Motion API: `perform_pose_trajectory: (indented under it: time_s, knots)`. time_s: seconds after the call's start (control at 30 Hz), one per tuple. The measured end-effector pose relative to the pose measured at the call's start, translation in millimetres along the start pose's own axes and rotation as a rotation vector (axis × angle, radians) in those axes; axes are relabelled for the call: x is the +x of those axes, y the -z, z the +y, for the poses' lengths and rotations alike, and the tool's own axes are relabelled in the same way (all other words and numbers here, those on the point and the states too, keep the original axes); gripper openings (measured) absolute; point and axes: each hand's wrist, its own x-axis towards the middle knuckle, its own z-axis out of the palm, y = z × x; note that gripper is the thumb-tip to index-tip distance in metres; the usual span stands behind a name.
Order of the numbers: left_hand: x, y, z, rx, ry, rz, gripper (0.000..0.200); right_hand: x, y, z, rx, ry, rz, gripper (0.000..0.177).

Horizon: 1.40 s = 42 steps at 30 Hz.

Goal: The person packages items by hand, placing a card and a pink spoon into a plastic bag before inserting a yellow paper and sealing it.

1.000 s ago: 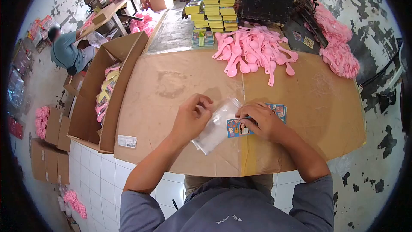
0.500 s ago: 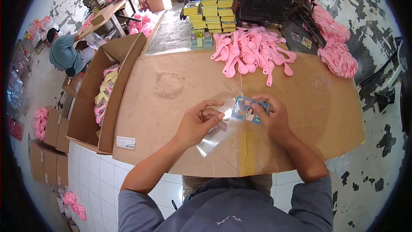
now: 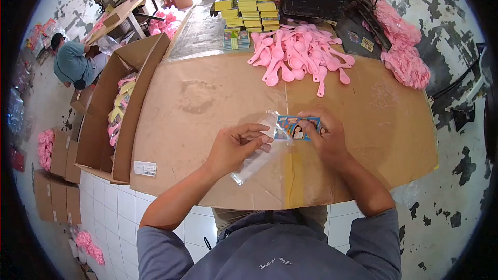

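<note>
While the left hand [image 3: 238,148] is pinching one clear bag [image 3: 254,163] between thumb and fingers at nine o'clock, the right hand [image 3: 327,135] is clamping a printed card [image 3: 298,129] at three, its leading edge overlapping the film. Neat work is probably calling for a flat card squared to the opening, a light grip and no creasing. One card is showing; whether others are lying beneath, I cannot tell. Beyond, one open carton [image 3: 140,103] is standing towards ten o'clock, dozens of overlapping pink spoons [image 3: 306,54] are lying at twelve, and at least four yellow-edged stacks [image 3: 249,8] are rising at eleven. Farther off, one person [image 3: 75,62] is sitting at ten.
</note>
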Motion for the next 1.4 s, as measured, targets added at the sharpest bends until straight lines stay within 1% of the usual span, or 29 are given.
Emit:
perform_pose_trajectory:
  time_s: [0.1, 0.13, 0.2, 0.3, 0.33, 0.4, 0.5, 0.63, 0.7, 0.73, 0.8, 0.9, 0.93, 1.03, 1.13, 1.23, 1.33, 1.4]
  knots:
    - [0, -1, -7, -0.002, -0.020, -0.022, 0.025, 0, 0, -3, -0.006, 0.010, -0.043, 0.016]
    - [1, -2, -10, -0.013, -0.034, -0.030, 0.024, 0, -1, -3, 0.001, 0.015, -0.027, 0.016]
    - [0, -3, -9, 0.022, -0.032, -0.034, 0.023, 0, -3, -3, 0.016, 0.022, 0.002, 0.015]
    - [-1, -4, 0, 0.108, -0.006, -0.026, 0.021, 1, 1, -8, -0.012, 0.020, -0.058, 0.013]
    - [-2, -3, 1, 0.142, 0.007, -0.019, 0.021, 0, 0, -6, 0.020, 0.005, -0.016, 0.013]
    - [-2, -3, -1, 0.091, -0.002, -0.012, 0.020, -2, -4, -1, 0.083, -0.025, 0.066, 0.013]
    - [-2, -3, -1, 0.081, -0.005, -0.011, 0.018, 1, -1, 0, 0.066, 0.063, 0.081, 0.015]
    - [-3, -4, 3, 0.216, -0.046, -0.014, 0.018, 3, 3, -11, -0.014, 0.088, -0.120, 0.016]
    - [-5, -4, 5, 0.363, -0.085, -0.037, 0.019, 3, 0, -7, -0.031, 0.111, -0.191, 0.016]
    - [-5, -5, 6, 0.436, -0.104, -0.051, 0.019, 3, -1, -9, -0.027, 0.128, -0.211, 0.016]
    - [-5, -6, 5, 0.394, -0.075, -0.046, 0.019, 5, 0, -14, -0.020, 0.163, -0.250, 0.015]
    - [-4, -6, 1, 0.272, -0.035, -0.016, 0.019, 10, 12, -19, -0.012, 0.057, -0.253, 0.017]
    - [-4, -6, -1, 0.221, -0.022, -0.001, 0.019, 10, 12, -17, -0.011, 0.071, -0.264, 0.017]
    - [-5, -5, -3, 0.449, -0.142, -0.042, 0.020, 6, 8, -16, -0.005, 0.100, -0.285, 0.018]
    - [-5, -6, -1, 0.512, -0.144, -0.066, 0.020, 4, 5, -19, -0.005, 0.116, -0.297, 0.018]
    - [-4, -8, -2, 0.251, -0.103, 0.003, 0.018, 8, 11, -17, -0.044, 0.109, -0.293, 0.018]
    - [-5, -9, 2, 0.202, -0.081, 0.025, 0.017, 7, 14, -15, -0.023, 0.077, -0.297, 0.018]
    - [-5, -8, -2, 0.234, -0.114, 0.009, 0.017, 4, 8, -12, 0.009, 0.082, -0.310, 0.018]
